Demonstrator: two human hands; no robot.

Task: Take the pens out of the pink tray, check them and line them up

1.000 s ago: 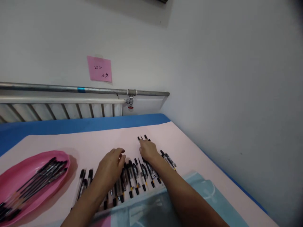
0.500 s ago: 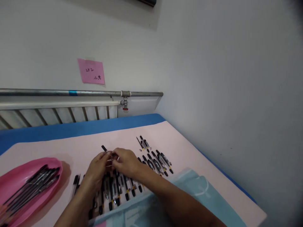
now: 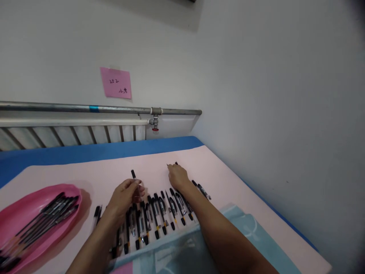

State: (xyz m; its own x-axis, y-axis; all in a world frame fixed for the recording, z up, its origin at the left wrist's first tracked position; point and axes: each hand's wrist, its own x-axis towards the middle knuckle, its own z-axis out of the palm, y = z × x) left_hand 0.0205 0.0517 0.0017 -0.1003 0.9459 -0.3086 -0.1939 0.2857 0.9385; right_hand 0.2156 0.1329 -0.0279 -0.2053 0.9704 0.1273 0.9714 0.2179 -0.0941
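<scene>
A row of several black-and-clear pens (image 3: 159, 211) lies on the pink table sheet (image 3: 85, 171) in front of me. My left hand (image 3: 124, 196) is closed on one pen (image 3: 134, 177), whose black tip sticks up above my fingers. My right hand (image 3: 177, 176) reaches to the far right end of the row, fingers curled down on a small group of pen parts (image 3: 172, 165) lying there. What my right fingers hold, if anything, is hidden. Two more pens (image 3: 203, 189) lie just right of my right wrist.
A pink oval tray (image 3: 17, 213) at the left holds several black pens (image 3: 42, 220). A light blue cloth (image 3: 251, 236) covers the near edge. Behind are a blue table border (image 3: 85, 150), a radiator (image 3: 71, 133), a metal pipe (image 3: 99, 109) and a pink note (image 3: 115, 83) on the wall.
My hands, joined over one pen half a second ago, have parted. The right hand has moved right to the far end of the row; the left keeps the pen.
</scene>
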